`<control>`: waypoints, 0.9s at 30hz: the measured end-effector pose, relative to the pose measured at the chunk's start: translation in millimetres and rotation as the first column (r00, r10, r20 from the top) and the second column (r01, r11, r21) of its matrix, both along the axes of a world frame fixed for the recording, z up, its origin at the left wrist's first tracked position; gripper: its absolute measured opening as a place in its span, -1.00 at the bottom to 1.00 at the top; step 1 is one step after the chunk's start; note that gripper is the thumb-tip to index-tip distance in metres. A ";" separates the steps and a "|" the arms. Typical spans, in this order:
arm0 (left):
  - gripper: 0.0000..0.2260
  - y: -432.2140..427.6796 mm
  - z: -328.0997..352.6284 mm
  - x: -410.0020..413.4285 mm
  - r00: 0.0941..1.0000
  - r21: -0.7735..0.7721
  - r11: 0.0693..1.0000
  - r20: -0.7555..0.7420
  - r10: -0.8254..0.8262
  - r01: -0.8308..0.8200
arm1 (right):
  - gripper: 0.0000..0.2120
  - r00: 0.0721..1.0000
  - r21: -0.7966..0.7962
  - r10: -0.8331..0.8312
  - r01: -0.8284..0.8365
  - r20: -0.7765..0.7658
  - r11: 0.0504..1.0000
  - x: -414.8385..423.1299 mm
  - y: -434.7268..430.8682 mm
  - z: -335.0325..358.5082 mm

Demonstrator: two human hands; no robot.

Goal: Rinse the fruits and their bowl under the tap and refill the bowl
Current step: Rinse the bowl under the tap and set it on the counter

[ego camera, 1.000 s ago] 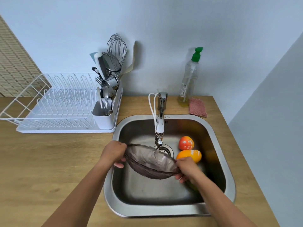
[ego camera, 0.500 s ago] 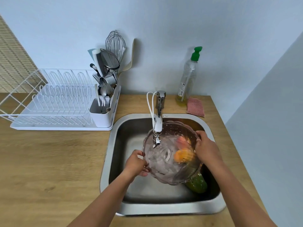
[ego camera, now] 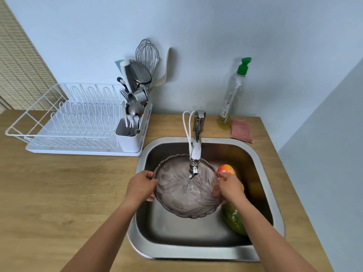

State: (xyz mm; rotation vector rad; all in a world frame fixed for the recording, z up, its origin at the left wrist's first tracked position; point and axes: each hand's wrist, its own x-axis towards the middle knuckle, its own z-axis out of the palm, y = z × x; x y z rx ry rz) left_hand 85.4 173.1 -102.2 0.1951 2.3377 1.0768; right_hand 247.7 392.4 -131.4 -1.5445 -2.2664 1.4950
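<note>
In the head view, the translucent smoky-grey ribbed bowl (ego camera: 184, 191) hung tilted over the stainless-steel sink (ego camera: 196, 252), right under the chrome-and-white tap (ego camera: 196, 154), whose water ran into it. The left hand (ego camera: 141, 186) gripped its left rim and the right hand (ego camera: 228, 186) pinched its right rim. This looked like the bowl-rinsing step; next, the water would need tipping out before the round red-orange fruit (ego camera: 225, 169) and speckled green fruit (ego camera: 234, 218), loose in the sink's right side, went back in.
</note>
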 end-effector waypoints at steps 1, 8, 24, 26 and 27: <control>-0.88 -1.9 -5.7 -1.5 0.999 -0.026 1.000 0.032 -0.010 0.011 | -0.69 0.999 0.058 0.035 -0.036 0.018 0.998 0.2 3.0 2.3; -0.78 6.3 -30.2 7.6 0.996 -0.101 0.994 0.081 -0.041 0.050 | -0.67 0.996 0.227 0.087 -0.084 -0.004 0.970 9.5 8.9 30.4; -0.84 1.8 -4.0 1.8 0.979 -0.187 0.966 0.135 -0.153 0.177 | -0.60 0.990 0.300 0.085 -0.116 0.116 0.947 5.0 -2.5 17.0; -0.86 5.3 -9.6 5.4 0.972 -0.210 0.957 0.160 -0.169 0.201 | -0.60 0.989 0.343 0.084 -0.122 0.125 0.931 7.0 -1.0 19.8; -0.85 7.1 -12.8 6.8 0.972 -0.217 0.954 0.159 -0.175 0.207 | -0.60 0.989 0.349 0.077 -0.118 0.129 0.930 8.4 -0.4 19.7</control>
